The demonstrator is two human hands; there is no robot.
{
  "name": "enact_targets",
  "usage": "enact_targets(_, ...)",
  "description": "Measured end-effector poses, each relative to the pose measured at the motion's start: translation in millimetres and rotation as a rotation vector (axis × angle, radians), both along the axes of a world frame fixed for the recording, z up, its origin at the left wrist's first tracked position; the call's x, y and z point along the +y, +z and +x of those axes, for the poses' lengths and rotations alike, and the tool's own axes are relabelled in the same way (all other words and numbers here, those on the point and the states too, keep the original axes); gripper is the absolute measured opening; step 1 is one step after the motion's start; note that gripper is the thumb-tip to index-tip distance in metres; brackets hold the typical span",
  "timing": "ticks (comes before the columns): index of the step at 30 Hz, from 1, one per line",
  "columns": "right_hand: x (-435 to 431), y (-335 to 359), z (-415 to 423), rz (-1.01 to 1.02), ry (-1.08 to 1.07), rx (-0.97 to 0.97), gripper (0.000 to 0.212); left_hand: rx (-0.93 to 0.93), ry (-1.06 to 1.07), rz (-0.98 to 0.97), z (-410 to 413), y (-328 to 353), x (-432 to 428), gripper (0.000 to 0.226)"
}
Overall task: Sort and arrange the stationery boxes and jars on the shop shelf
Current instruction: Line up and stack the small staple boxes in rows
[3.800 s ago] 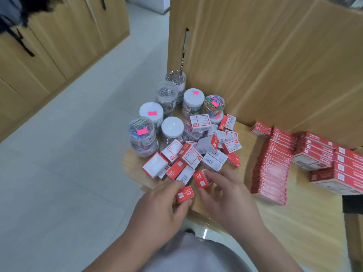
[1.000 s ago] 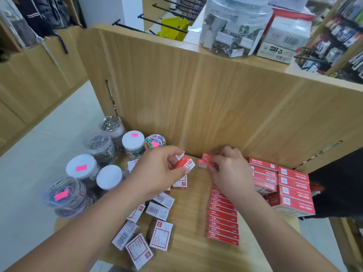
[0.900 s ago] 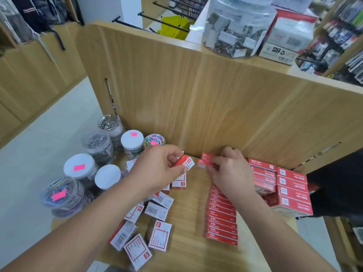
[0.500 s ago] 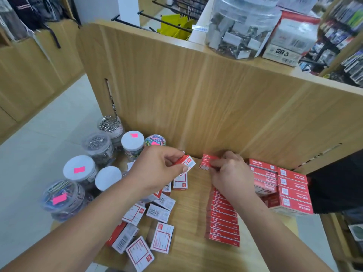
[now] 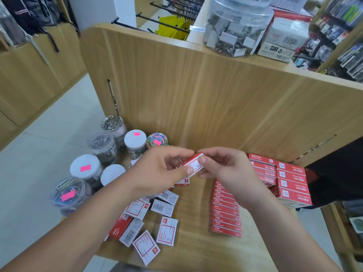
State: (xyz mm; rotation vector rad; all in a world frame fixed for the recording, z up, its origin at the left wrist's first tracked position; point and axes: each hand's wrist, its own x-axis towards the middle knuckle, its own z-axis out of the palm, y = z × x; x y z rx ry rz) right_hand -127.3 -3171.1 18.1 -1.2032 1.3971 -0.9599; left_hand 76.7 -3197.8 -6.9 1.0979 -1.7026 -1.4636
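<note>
A small red-and-white stationery box (image 5: 193, 166) is held above the wooden shelf (image 5: 196, 242), pinched from the left by my left hand (image 5: 159, 171) and from the right by my right hand (image 5: 222, 166). Below my right hand runs a neat row of flat red boxes (image 5: 225, 214). Bigger red boxes (image 5: 288, 181) are stacked at the right against the back panel. Loose small boxes (image 5: 149, 222) lie scattered under my left forearm. Several clear jars of clips (image 5: 106, 146), some with white lids and pink stickers, stand at the shelf's left end.
An upright wooden back panel (image 5: 196, 91) closes the shelf behind. On top of it stand a large clear tub of binder clips (image 5: 233, 26) and a white carton (image 5: 282, 38). Pale floor tiles (image 5: 39, 154) lie to the left, and a dark object (image 5: 337, 173) sits at the right.
My right hand has left the red box at the back of the row and come left to pinch the small box my left hand holds. The camera has tilted slightly.
</note>
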Motion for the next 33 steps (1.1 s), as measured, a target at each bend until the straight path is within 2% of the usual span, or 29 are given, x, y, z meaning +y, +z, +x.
enact_targets(3, 5.1, -0.3, 1.2, 0.062, -0.055, -0.076, 0.011, 0.053, 0.031, 0.071, 4.9, 1.8, 6.3, 0.045)
enact_targets(9, 13.7, 5.2, -3.4, 0.054, -0.172, -0.133, 0.013, 0.103, 0.120, 0.041, 14.8, 3.0, 5.4, 0.033)
enact_targets(19, 32.4, -2.3, 15.6, 0.011, -0.185, -0.017, 0.009, 0.120, -0.061, 0.060, 13.8, 9.5, 5.6, 0.031)
enact_targets(22, 32.6, -3.4, 18.4, 0.003, -0.213, -0.044, 0.009, 0.123, -0.109, 0.065, 10.1, 9.8, 5.1, 0.030)
enact_targets(25, 29.3, -3.4, 11.5, -0.012, -0.265, -0.111, 0.010, 0.131, -0.062, 0.111, 1.4, 15.9, 2.6, 0.023)
enact_targets(27, 24.7, -3.6, 2.5, -0.034, -0.247, -0.103, 0.010, 0.078, -0.066, 0.089, -7.6, 17.8, -2.3, 0.022)
enact_targets(30, 16.0, -3.2, -17.1, -0.027, -0.169, 0.042, 0.010, -0.091, -0.084, -0.015, -25.7, 9.5, -13.0, 0.025)
enact_targets(33, 7.2, -3.8, -39.7, -0.098, -0.154, 0.348, 0.009, -0.506, -0.069, -0.316, -43.5, -7.4, -30.1, 0.028)
